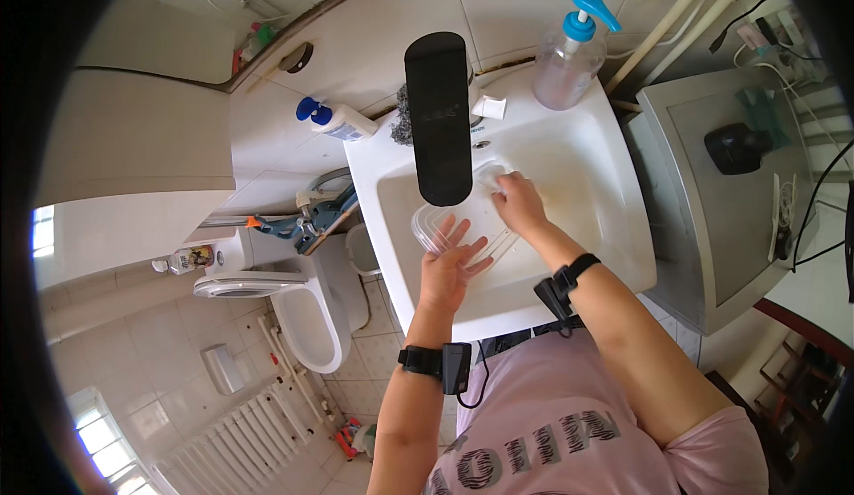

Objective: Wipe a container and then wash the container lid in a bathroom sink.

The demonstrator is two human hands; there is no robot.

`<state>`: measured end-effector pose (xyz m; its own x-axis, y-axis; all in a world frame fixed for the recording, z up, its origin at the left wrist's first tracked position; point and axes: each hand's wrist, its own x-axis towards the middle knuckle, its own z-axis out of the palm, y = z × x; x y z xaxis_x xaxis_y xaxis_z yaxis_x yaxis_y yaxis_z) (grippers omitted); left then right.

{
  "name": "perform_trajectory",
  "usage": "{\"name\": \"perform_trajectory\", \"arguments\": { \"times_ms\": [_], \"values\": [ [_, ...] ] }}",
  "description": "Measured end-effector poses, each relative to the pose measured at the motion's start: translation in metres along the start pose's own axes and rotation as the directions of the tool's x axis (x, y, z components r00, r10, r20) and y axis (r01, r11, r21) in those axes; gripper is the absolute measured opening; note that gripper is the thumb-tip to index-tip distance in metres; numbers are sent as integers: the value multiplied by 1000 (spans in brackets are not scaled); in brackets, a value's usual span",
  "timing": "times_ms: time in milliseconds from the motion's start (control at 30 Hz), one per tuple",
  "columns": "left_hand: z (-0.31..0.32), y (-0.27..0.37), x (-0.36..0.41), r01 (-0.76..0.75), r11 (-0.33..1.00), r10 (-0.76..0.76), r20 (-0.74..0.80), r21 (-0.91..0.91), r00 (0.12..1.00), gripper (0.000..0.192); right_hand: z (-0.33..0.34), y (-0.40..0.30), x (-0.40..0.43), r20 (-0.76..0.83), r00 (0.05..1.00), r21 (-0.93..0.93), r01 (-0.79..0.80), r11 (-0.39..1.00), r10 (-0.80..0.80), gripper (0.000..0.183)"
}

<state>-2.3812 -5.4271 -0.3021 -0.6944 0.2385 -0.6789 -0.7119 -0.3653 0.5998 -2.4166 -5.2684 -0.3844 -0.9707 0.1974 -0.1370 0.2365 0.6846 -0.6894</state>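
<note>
A clear plastic container or lid (427, 227) lies over the bowl of the white washbasin (587, 181), with my left hand (457, 255) at it, fingers spread and palm turned up. Whether the fingers grip it or only support it cannot be told. Higher in the basin, my right hand (519, 203) is curled round something pale and blurred, near the tap end. A black oblong object (438, 119) hides part of the basin and the tap. My wrists both carry black straps with small boxes.
A clear pump bottle (567, 71) with a blue top stands on the basin's back right corner. A white pump bottle (345, 123) is at the back left, beside a dark scouring pad (401, 118). A grey-topped washing machine (740, 195) stands at the right, a toilet (313, 321) at the left.
</note>
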Motion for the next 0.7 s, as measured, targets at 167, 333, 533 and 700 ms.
{"name": "perform_trajectory", "arguments": {
  "times_ms": [167,333,533,700],
  "values": [
    [-24,-11,14,28,999,-27,36,-40,999,60,9,-44,-19,0,944,304,315,899,-330,22],
    [-7,-6,6,0,1000,-1,28,15,1000,44,-6,-35,-13,93,924,362,315,877,-370,23],
    [-20,-10,7,-39,999,39,-23,-31,999,45,-1,-57,-38,108,883,412,379,829,-458,29],
    [-9,-7,-2,-11,999,11,0,-41,1000,66,-3,17,-22,17,962,225,261,939,-272,27]
  ]
}}
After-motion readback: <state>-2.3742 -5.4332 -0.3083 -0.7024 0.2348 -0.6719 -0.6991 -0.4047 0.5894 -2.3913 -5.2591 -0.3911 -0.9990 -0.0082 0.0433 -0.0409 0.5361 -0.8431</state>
